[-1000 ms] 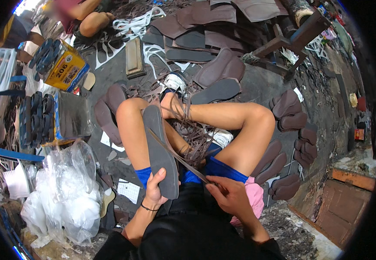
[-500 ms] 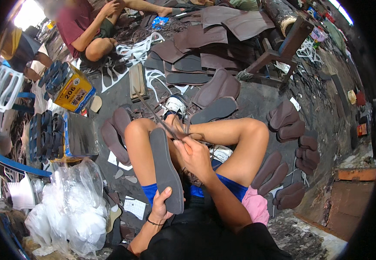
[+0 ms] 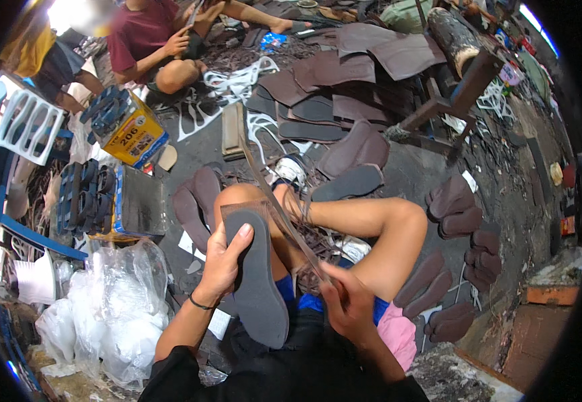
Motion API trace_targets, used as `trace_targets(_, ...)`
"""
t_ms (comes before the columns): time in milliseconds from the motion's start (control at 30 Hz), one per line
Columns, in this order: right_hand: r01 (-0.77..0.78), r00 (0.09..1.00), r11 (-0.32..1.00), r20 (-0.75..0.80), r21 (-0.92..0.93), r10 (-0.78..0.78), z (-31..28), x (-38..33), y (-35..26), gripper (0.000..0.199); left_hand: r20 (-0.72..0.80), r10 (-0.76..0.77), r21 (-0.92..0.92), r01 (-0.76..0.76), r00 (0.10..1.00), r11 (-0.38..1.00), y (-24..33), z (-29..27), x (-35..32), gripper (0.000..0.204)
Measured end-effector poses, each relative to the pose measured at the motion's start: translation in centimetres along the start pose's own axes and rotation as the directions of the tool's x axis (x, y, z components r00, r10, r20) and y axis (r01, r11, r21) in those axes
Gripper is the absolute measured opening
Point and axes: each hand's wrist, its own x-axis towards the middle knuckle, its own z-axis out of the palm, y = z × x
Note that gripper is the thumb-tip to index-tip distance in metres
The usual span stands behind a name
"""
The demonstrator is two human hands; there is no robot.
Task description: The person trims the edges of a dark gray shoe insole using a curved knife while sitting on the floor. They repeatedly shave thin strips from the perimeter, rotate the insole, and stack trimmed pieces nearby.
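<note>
My left hand grips a dark grey shoe sole from its left side, with the thumb lying on top near the upper end. A brown sheet edge sticks out beyond the sole's upper end. In my right hand, closed just right of the sole, is what looks like a long thin knife; its blade slants up and left, past the sole's upper right side and apart from its lower half. Its handle is hidden by my fingers. Brown offcut strips lie between my bare legs.
Paired brown soles lie to the right, larger brown sheets ahead. A wooden stand is at the far right. Boxes and clear plastic bags stand left. A seated co-worker is at the far left.
My left hand has moved from the sole's lower end to its upper end. My right hand has drawn the knife down and right, toward my lap. The view has shifted slightly.
</note>
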Motion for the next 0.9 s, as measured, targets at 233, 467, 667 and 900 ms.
trace_targets(233,-0.001,0.983,0.978,0.177,-0.209,0.038,-3.5,-6.8,3.6,0.034,0.126,-0.193,-0.110,0.207,0.973,0.972,-0.2,-1.1,-1.6,0.043)
trace_targets(467,0.119,0.984,0.935,0.164,-0.334,-0.067,-5.0,-3.4,1.0,0.034,0.291,-0.202,-0.127,0.247,0.935,0.961,0.0,0.0,-2.4,0.040)
trace_targets(667,-0.047,0.961,0.934,0.239,-0.354,0.139,-7.8,1.0,-5.6,0.025,0.430,-0.202,-0.045,0.245,0.880,0.969,0.6,1.2,-2.3,0.046)
trace_targets(900,0.085,0.904,0.901,0.413,-0.424,0.109,-8.6,5.8,-8.5,0.025,0.534,-0.181,0.066,0.173,0.826,0.983,0.3,1.6,-2.6,0.041)
